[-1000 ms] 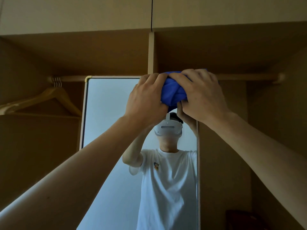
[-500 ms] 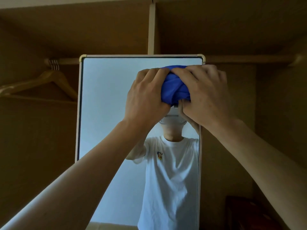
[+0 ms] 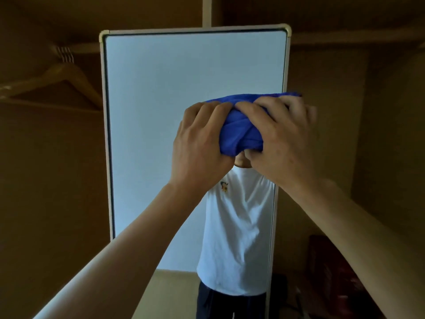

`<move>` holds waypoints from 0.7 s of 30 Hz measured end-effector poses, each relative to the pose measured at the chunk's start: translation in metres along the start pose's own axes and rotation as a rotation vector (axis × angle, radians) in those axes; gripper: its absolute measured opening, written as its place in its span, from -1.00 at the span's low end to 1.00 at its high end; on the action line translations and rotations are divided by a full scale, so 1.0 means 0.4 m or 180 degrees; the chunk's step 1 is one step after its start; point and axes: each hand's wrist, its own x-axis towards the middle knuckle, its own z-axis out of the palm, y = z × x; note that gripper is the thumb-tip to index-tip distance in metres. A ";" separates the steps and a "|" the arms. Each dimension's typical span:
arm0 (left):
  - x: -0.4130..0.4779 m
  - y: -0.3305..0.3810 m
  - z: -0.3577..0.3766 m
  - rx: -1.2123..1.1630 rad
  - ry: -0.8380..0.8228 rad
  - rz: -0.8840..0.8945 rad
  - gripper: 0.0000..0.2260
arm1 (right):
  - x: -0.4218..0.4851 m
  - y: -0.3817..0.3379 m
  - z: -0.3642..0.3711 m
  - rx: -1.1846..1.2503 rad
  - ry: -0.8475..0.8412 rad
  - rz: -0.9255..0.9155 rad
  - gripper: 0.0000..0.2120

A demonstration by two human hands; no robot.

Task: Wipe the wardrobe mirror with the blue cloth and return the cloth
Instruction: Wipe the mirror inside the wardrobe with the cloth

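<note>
Two hands hold the bunched blue cloth (image 3: 239, 132) against the wardrobe mirror (image 3: 165, 100).

Nearest, bare forearms rise from 7 and 5 o'clock. The left hand (image 3: 200, 143) and right hand (image 3: 282, 139) both curl their fingers round the wadded cloth, just right of centre toward 2 o'clock, probably sharing the pressure for a firm stroke near the glass's right edge. Farther back, at 10 o'clock, a wooden hanger (image 3: 57, 81) hangs from the rail (image 3: 87, 48).

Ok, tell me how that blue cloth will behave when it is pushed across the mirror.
The blue cloth looks soft and floppy: it sits bunched in deep folds between the left hand and right hand. It is probably light, since an edge juts out unsupported at upper right. It should glide over the mirror rather than snag.
</note>
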 end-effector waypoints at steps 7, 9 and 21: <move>-0.119 0.010 -0.007 -0.0060 -0.0124 -0.0064 -0.57 | -0.110 -0.034 0.002 0.0039 -0.0161 0.0037 -0.44; -0.153 0.011 -0.007 -0.0096 -0.0121 -0.0076 -0.60 | -0.142 -0.046 0.005 0.0037 -0.0150 0.0063 -0.46; -0.357 0.022 -0.009 -0.0298 -0.0319 -0.0198 -0.59 | -0.341 -0.107 0.028 0.0092 -0.0390 0.0164 -0.43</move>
